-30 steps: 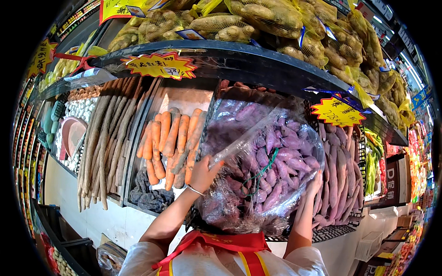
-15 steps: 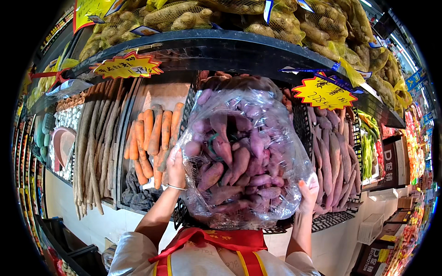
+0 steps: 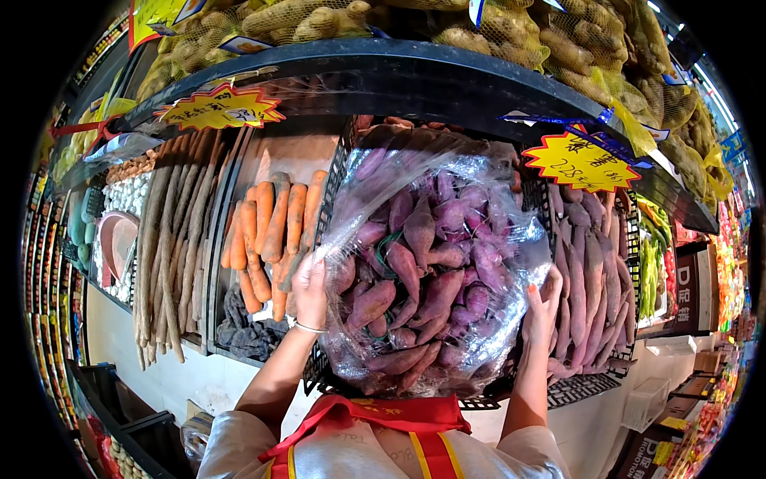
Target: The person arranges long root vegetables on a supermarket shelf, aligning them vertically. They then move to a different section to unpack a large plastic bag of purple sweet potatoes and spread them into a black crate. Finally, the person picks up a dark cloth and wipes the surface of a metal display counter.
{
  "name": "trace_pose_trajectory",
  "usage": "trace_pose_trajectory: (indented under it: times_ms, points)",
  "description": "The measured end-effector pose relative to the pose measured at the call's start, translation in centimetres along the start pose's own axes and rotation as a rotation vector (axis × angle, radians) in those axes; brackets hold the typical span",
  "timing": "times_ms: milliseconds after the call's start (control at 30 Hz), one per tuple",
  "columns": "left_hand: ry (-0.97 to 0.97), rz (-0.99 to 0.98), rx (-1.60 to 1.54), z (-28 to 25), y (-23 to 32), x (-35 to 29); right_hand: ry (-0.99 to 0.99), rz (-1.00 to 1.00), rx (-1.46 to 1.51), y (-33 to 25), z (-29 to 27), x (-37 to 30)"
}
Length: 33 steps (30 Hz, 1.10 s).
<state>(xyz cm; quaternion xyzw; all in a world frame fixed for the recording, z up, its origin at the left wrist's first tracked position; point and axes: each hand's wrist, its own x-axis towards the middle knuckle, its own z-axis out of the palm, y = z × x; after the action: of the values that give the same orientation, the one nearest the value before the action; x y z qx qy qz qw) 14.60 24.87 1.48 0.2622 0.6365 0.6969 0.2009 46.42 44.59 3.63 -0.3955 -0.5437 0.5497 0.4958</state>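
I have a big clear bag point(image 3: 427, 271) of purple sweet potatoes point(image 3: 423, 279) propped against the black crate point(image 3: 327, 188) at twelve o'clock from my chest. My left hand point(image 3: 309, 291) presses flat, fingers spread, on the bag's nine o'clock side; my right hand point(image 3: 542, 307) cups its three o'clock side, so both grasp the bag through the film. I judge it heavy and floppy: the roots are hard but loose, and the load would sag and shift. The film looks thin and slick and might tear if pinched, so support belongs low at six o'clock. Carrots point(image 3: 271, 231) lie at nine o'clock of it.
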Motion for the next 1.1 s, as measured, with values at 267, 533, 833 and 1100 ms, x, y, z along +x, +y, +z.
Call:
trace_pose_trajectory:
  times_ms: [267, 533, 833, 1100]
  points:
    - [0.044, 0.27, 0.638, 1.9, 1.3, 1.5, 0.052, 0.256, -0.239, 9.3, -0.7, 4.5]
    - [0.0, 0.041, 0.159, 2.3, 0.0, 2.7, 0.182, 0.036, 0.235, 8.6, -1.4, 7.1]
    - [-0.222, 0.068, 0.839, 1.6, 2.0, 3.2, -0.094, 0.104, -0.251, 4.8, -0.1, 5.5]
    - [-0.186, 0.348, 1.263, 0.9, 4.3, 3.4, -0.032, -0.445, -1.089, 8.9, -1.4, 5.2]
